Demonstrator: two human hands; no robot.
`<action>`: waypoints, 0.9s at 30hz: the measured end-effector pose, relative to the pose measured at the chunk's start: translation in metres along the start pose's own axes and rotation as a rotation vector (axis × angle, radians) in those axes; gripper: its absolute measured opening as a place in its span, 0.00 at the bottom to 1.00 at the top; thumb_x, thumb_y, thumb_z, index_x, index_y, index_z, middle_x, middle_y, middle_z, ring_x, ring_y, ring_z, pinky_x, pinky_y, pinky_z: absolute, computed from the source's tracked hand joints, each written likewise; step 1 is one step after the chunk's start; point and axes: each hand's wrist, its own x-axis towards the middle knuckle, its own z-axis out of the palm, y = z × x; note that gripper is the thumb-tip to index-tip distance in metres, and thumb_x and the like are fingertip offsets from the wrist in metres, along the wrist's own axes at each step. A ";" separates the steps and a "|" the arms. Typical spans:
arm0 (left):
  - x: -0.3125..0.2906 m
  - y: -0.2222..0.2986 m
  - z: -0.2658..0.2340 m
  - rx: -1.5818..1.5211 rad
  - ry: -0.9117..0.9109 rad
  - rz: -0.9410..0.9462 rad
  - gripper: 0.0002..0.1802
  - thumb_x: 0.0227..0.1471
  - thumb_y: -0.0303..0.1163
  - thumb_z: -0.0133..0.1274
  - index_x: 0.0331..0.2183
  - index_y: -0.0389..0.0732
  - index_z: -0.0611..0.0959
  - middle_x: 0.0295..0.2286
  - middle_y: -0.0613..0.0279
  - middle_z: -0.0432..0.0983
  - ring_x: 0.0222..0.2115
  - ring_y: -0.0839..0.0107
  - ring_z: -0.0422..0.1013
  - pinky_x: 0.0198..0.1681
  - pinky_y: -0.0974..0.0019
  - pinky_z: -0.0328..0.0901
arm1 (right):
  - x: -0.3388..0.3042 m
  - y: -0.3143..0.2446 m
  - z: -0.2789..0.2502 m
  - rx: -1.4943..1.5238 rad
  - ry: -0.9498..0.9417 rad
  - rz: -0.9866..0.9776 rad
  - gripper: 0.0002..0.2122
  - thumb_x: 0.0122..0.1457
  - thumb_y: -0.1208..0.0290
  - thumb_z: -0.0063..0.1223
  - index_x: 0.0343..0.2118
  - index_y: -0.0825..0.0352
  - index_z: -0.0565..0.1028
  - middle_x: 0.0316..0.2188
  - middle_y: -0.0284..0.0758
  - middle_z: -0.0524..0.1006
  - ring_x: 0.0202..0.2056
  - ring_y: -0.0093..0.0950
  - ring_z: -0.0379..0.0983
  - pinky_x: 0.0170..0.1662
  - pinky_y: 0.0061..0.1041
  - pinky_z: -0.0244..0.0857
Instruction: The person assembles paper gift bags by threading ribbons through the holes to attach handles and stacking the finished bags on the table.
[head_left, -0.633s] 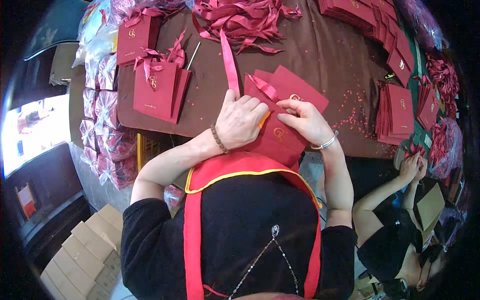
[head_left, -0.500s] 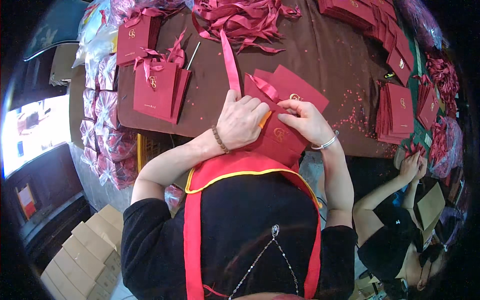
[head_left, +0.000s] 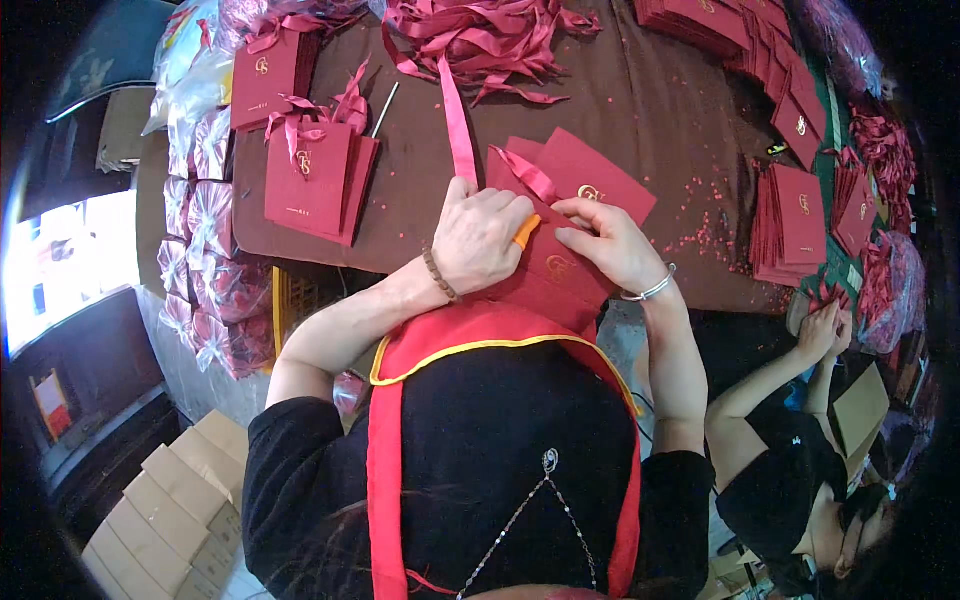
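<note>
In the head view, a red paper bag [head_left: 575,290] leans at the near edge of the brown cloth-covered table [head_left: 610,105], between the left hand [head_left: 485,235] and the right hand [head_left: 607,240]. The left fingers are curled inward beside a small orange piece [head_left: 527,233]; what they pinch is hidden. The right thumb and forefinger appear to pinch the bag's upper right edge.

For work at this upper edge, I would keep the right pinch light yet steady so the card does not crease, brace the bag's lower part, and draw ribbon flat and slowly, without twists.

The bag looks like stiff, matte card with crisp corners and a gold mark. A narrow, satiny pink ribbon [head_left: 458,125] runs from the left hand toward a tangled, limp ribbon heap [head_left: 485,45]. Flat red bags [head_left: 600,170] lie just beyond the right hand.
</note>
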 end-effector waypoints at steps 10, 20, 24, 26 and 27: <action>0.003 -0.002 0.004 0.049 -0.003 0.116 0.05 0.36 0.27 0.51 0.24 0.42 0.73 0.18 0.62 0.68 0.22 0.64 0.67 0.32 0.62 0.53 | 0.000 0.006 0.002 -0.047 0.049 -0.003 0.16 0.50 0.69 0.55 0.42 0.69 0.73 0.31 0.40 0.77 0.33 0.26 0.73 0.37 0.25 0.65; 0.002 0.000 0.004 0.129 -0.047 0.136 0.10 0.31 0.27 0.52 0.24 0.43 0.73 0.19 0.64 0.68 0.23 0.66 0.67 0.33 0.60 0.54 | -0.003 -0.003 0.005 -0.105 0.086 -0.011 0.16 0.49 0.68 0.54 0.42 0.68 0.73 0.31 0.43 0.77 0.33 0.32 0.75 0.38 0.27 0.66; 0.001 -0.003 -0.001 0.109 -0.044 0.123 0.03 0.37 0.28 0.50 0.22 0.44 0.73 0.17 0.65 0.68 0.21 0.68 0.67 0.33 0.60 0.54 | -0.004 0.001 0.008 -0.147 0.139 -0.114 0.16 0.49 0.66 0.54 0.41 0.67 0.73 0.31 0.45 0.77 0.35 0.36 0.75 0.39 0.29 0.67; 0.000 -0.003 0.002 0.096 -0.034 0.100 0.03 0.37 0.28 0.50 0.22 0.44 0.73 0.17 0.65 0.68 0.21 0.68 0.67 0.33 0.60 0.54 | -0.003 0.003 0.007 -0.127 0.127 -0.079 0.16 0.49 0.66 0.54 0.41 0.68 0.74 0.32 0.46 0.77 0.35 0.35 0.75 0.39 0.29 0.67; 0.000 -0.003 0.004 0.083 -0.024 0.074 0.03 0.37 0.28 0.50 0.22 0.44 0.74 0.16 0.65 0.67 0.21 0.68 0.67 0.33 0.60 0.54 | -0.003 0.005 0.009 -0.087 0.121 -0.074 0.14 0.52 0.73 0.54 0.42 0.71 0.73 0.28 0.35 0.76 0.31 0.17 0.69 0.35 0.18 0.63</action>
